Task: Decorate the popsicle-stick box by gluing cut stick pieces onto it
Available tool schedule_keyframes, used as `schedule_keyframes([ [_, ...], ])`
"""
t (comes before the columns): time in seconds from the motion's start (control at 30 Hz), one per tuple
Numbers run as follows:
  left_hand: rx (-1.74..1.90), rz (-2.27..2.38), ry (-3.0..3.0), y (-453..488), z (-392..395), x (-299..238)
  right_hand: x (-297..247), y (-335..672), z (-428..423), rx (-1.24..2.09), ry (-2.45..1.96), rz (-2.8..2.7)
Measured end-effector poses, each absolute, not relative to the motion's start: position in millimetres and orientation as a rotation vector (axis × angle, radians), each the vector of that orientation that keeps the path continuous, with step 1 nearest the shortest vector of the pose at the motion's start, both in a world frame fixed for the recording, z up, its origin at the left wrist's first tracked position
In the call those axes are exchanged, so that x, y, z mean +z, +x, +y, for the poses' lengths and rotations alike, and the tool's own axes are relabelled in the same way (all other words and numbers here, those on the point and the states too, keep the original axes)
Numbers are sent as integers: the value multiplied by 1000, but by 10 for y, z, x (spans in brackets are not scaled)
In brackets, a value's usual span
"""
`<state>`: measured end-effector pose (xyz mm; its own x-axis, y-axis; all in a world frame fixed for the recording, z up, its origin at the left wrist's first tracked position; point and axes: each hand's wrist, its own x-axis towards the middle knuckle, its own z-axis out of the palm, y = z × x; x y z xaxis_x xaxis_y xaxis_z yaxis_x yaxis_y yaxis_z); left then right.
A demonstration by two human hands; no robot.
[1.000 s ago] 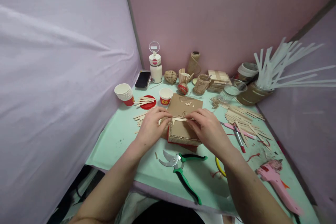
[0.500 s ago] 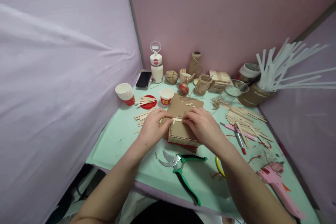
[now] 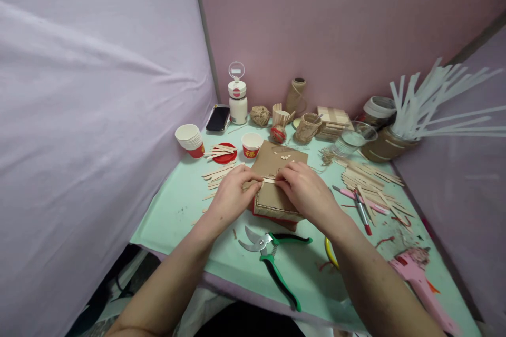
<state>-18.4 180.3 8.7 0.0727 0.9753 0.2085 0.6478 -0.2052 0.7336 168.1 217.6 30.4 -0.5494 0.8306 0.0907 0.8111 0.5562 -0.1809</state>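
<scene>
A brown cardboard box (image 3: 276, 201) trimmed with twine and a red underside rests on the green table (image 3: 177, 210). Across its top edge lies a pale wooden stick (image 3: 269, 180). My left hand (image 3: 231, 195) pinches the stick's left end with fingers closed. My right hand (image 3: 304, 189) pinches its right end, fingers curled over the box top. A flat sheet of cardboard (image 3: 276, 160) with small wood chips lies just behind the box.
Green-handled pruning shears (image 3: 272, 258) lie in front of the box. A pink glue gun (image 3: 419, 279) sits at the right front. Loose sticks (image 3: 371, 181) and pens (image 3: 359, 205) lie right. Paper cups (image 3: 190, 139), a phone (image 3: 219, 117), a bottle (image 3: 237, 100) and twine (image 3: 260, 115) stand behind.
Both hands have drawn slightly closer together on the stick at the box's top edge. The view has shifted a little to the left.
</scene>
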Motion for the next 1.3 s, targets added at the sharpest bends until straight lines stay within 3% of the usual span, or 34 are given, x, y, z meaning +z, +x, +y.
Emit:
schedule_keyframes([
  [1.3, 954, 1634, 2020, -132, 1832, 9, 323, 1643, 2167, 63, -1364, -2744],
])
